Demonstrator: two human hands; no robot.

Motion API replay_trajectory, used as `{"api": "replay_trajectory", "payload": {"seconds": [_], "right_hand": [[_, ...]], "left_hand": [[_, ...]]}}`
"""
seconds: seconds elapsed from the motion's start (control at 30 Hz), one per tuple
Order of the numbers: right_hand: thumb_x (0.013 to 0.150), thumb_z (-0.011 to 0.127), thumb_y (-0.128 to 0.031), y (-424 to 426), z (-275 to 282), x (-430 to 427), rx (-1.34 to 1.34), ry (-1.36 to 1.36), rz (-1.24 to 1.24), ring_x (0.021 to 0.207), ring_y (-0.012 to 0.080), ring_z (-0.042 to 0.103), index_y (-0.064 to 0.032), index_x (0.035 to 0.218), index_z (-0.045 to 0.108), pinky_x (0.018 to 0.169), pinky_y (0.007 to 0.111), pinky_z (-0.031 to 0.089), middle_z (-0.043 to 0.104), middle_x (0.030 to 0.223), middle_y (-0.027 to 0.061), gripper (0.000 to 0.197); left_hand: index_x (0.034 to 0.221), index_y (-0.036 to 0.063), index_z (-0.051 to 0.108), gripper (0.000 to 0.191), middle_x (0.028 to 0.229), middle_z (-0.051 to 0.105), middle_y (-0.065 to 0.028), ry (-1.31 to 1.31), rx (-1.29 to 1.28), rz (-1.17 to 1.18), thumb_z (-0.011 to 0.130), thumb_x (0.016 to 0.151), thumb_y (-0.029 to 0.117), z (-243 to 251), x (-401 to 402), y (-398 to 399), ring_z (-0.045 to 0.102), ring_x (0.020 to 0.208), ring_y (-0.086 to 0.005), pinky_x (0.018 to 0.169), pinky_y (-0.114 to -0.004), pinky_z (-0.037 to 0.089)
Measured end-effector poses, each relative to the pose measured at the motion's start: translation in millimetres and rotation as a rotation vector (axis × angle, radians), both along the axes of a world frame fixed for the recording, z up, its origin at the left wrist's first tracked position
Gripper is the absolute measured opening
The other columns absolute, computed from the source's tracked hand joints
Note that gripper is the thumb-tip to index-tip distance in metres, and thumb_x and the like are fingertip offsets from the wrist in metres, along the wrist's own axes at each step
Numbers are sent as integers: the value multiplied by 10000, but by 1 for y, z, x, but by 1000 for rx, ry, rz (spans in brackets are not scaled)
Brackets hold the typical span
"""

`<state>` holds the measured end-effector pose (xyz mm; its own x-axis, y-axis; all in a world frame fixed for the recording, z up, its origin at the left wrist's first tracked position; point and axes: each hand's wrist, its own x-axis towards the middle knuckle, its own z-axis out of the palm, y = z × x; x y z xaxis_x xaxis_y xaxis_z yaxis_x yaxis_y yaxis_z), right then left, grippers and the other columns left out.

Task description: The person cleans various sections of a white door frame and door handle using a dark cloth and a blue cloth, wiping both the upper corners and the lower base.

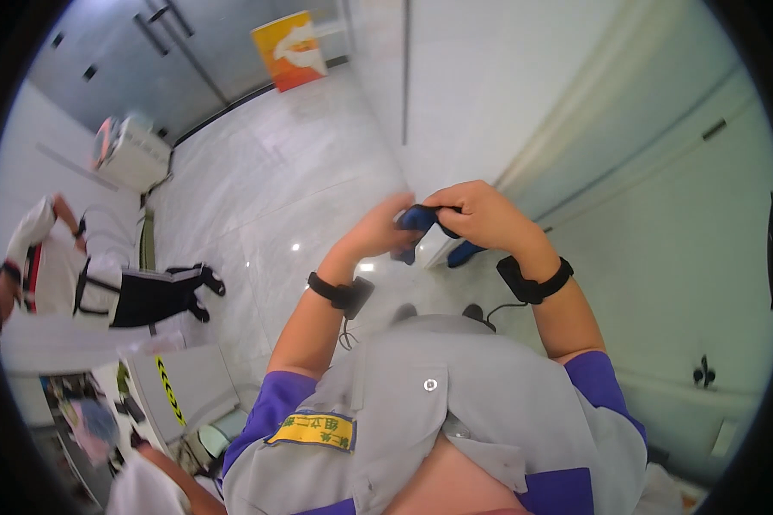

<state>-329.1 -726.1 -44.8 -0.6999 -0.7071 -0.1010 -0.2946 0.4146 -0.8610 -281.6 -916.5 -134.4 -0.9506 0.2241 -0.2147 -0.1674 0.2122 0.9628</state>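
Observation:
Both hands are raised in front of me over the tiled floor, close together. A small dark blue cloth item with black edging (417, 219) stretches between them; its exact kind cannot be told. My right hand (480, 212) pinches its black edge between thumb and fingers. My left hand (386, 225), blurred, has its fingers around the blue part. Below my right hand, another blue item (465, 253) shows beside a white edge. Each wrist wears a black strap with a dark module and a cable.
White cabinet-like panels (676, 244) stand at the right. A person (64, 277) stands at the left near a white appliance (135, 154). An orange and yellow picture board (290, 51) leans at the top. Another person's arm (180, 476) is at lower left, by a white desk panel (193, 380).

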Motion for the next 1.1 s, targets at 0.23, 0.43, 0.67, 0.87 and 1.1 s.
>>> {"api": "replay_trajectory", "payload": {"seconds": [0.23,0.43,0.67,0.87,1.1], "right_hand": [[779,563,-82,69,-41,34,232,317,-52,756,252,606,-51,984,658,686,308,479,646,869,138,228],[894,560,-225,115,-58,60,-54,-172,-197,727,171,612,-34,1092,590,638,294,479,647,838,67,277],[762,720,-218,154,-126,73,220,169,-482,621,145,584,-38,1288,374,567,270,487,604,884,103,654],[790,683,-173,114,-105,59,-263,-193,-582,761,172,600,-5,1320,312,581,279,494,552,1073,120,668],[831,617,-237,117,-100,63,-606,-785,-1045,1120,251,513,-21,1330,341,900,366,459,514,1218,133,610]], "left_hand": [[1027,21,495,180,903,590,-96,-141,103,-38,414,867,14,-14,-8,35,629,753,-157,659,-281,546],[1142,12,504,272,963,592,-75,-100,296,-165,431,880,17,15,1,79,591,903,-150,765,-274,511],[1124,-2,553,264,1064,599,-65,378,239,-193,483,870,-7,44,4,105,546,994,-141,869,-260,422],[1311,14,386,444,1249,488,-91,289,470,-132,492,880,28,48,11,123,503,1093,-168,885,-272,423],[1366,29,315,522,1349,392,-101,383,482,-112,508,881,45,60,22,142,427,1206,-202,969,-310,382]]}}
